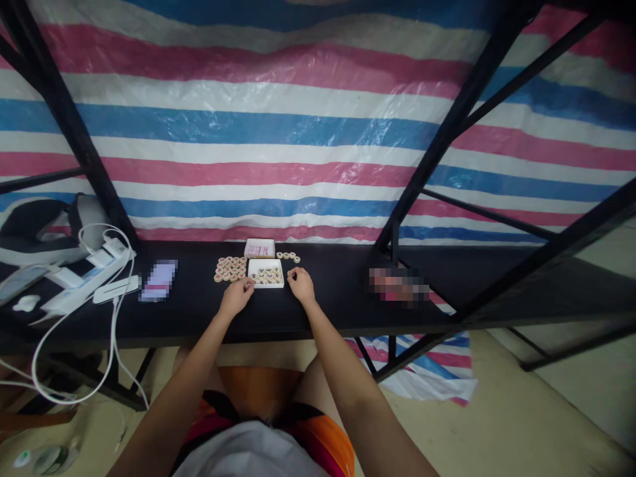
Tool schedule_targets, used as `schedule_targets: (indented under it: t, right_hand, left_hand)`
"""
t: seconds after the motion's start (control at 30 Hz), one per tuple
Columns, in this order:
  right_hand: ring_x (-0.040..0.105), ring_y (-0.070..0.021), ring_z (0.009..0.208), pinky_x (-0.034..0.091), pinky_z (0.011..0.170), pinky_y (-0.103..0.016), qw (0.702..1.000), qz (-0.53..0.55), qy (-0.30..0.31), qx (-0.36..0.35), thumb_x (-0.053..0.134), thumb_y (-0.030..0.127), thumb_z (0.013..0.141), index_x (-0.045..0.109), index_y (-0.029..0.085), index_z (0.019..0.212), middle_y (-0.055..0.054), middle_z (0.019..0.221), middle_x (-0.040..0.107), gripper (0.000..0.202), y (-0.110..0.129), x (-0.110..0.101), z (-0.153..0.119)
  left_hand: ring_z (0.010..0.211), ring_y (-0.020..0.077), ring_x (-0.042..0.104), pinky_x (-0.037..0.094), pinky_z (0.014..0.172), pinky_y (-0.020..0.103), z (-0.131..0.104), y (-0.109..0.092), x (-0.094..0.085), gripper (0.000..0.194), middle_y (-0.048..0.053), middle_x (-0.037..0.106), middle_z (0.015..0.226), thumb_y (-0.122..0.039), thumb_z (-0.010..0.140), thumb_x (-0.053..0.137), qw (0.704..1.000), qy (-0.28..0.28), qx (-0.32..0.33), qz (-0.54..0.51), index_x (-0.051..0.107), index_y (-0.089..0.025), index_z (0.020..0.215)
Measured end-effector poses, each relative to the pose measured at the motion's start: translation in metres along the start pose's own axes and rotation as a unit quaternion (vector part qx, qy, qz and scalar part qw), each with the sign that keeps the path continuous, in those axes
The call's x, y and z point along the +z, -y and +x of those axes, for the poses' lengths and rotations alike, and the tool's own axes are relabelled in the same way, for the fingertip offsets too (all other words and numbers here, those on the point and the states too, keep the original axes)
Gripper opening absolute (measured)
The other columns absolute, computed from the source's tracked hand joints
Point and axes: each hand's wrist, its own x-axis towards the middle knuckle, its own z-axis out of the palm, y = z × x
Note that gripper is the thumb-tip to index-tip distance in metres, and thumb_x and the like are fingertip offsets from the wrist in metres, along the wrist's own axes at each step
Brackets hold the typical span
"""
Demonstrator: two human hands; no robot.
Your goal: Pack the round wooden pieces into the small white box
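A white open box (265, 264) on the black table holds several round pieces with dark marks. My left hand (237, 296) is at the box's lower left corner, fingers curled together; what they hold, if anything, is too small to tell. On the box's right, my right hand (301, 285) has its fingertips pinched at a small round piece (290, 275). Left of the box, several round pieces with red marks (230, 268) lie in rows. Behind it stands the white lid (260, 248), with several loose pieces (285, 256) to its right.
A phone (159, 280) lies on the black table (342, 291) at the left, beside a white power strip (84, 281) with looping cables. A neck pillow (34, 228) is farther left. Black metal posts frame the table, and a blurred item (397, 285) lies at right.
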Motion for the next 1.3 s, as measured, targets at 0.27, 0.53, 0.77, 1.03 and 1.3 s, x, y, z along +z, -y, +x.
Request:
schedule_targets:
  t: [0.27,0.53,0.77,1.03,1.3]
  right_hand:
    - [0.054,-0.0162,0.086,0.04,0.077,-0.025,1.0,0.003,0.002,0.002,0.051,0.018,0.077,0.06,0.021,0.079,-0.003,0.089,0.06,0.01,0.0,0.0,0.0]
    - [0.053,-0.0181,0.092,0.04,0.085,-0.029,0.999,0.022,-0.021,-0.036,0.048,0.015,0.079,0.061,0.02,0.085,-0.004,0.096,0.061,0.015,0.012,-0.002,0.002]
    - [0.052,-0.0193,0.092,0.04,0.087,-0.031,0.996,0.003,0.017,-0.093,0.052,0.016,0.081,0.062,0.018,0.091,-0.008,0.097,0.059,0.014,0.054,0.011,0.019]
    - [0.054,-0.0157,0.094,0.039,0.086,-0.025,0.982,-0.023,0.108,-0.154,0.05,0.016,0.086,0.061,0.015,0.097,-0.008,0.1,0.06,0.015,0.097,0.032,0.036]
    - [0.059,-0.0165,0.087,0.04,0.076,-0.024,0.957,-0.119,0.206,-0.166,0.044,0.027,0.091,0.067,0.016,0.094,-0.009,0.1,0.064,0.026,0.104,0.04,0.034]
  left_hand:
    - [0.075,0.0155,0.061,0.039,0.066,0.022,0.0,0.002,0.002,0.023,0.002,0.069,0.082,-0.027,0.082,0.049,1.0,-0.006,0.003,-0.006,0.066,-0.021,0.096]
    - [0.071,0.0146,0.06,0.038,0.064,0.022,0.001,0.003,0.0,0.02,0.001,0.067,0.077,-0.026,0.081,0.049,1.0,-0.003,0.012,-0.017,0.065,-0.021,0.092]
    - [0.07,0.0141,0.059,0.037,0.063,0.022,0.0,0.001,-0.001,0.02,0.001,0.067,0.077,-0.028,0.081,0.049,1.0,0.004,0.014,-0.014,0.065,-0.021,0.091]
    - [0.07,0.014,0.059,0.037,0.063,0.021,0.001,0.002,0.0,0.021,0.0,0.067,0.077,-0.027,0.081,0.049,1.0,0.006,0.007,-0.013,0.065,-0.021,0.093]
    - [0.068,0.0135,0.058,0.035,0.061,0.021,0.001,0.002,0.0,0.02,0.0,0.067,0.076,-0.028,0.081,0.048,1.0,0.004,0.007,-0.012,0.066,-0.022,0.089]
